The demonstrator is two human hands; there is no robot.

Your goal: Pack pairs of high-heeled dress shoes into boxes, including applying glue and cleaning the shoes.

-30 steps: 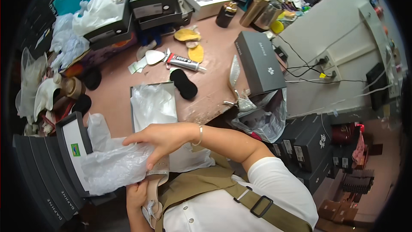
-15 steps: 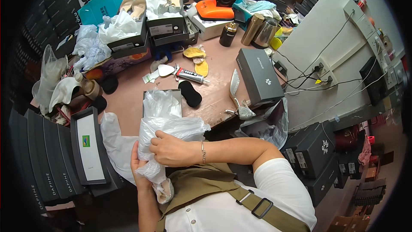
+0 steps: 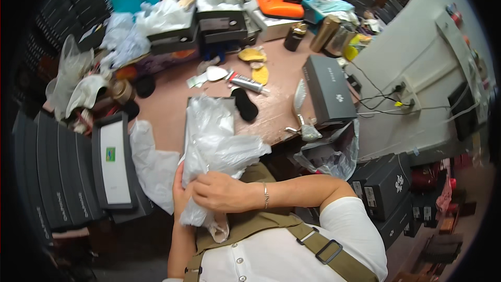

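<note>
My right hand (image 3: 222,192), fingers curled, pinches a thin white plastic wrap (image 3: 195,215) close to my body. My left hand (image 3: 181,190) is behind the same bundle, supporting it from the left, with most of its fingers hidden. Out of the bundle's lower end pokes a light-coloured shoe (image 3: 219,228), the rest of it covered by the wrap. Just beyond my hands a grey shoebox (image 3: 228,106) stands at the table's front edge, overfilled with crumpled white plastic (image 3: 206,125) that spills toward me.
A sparkly shoe (image 3: 301,107) lies right of the box, beside a closed grey shoebox (image 3: 329,91). A glue tube (image 3: 245,81) and black pad (image 3: 244,104) lie beyond. An open box lid (image 3: 115,162) and stacked boxes (image 3: 57,177) stand left. Shoe-filled boxes (image 3: 222,22) line the back.
The whole view has shifted, so the table sits farther right in the picture. Both hands still hold the wrapped shoe, and my right hand is slightly lower on the wrap.
</note>
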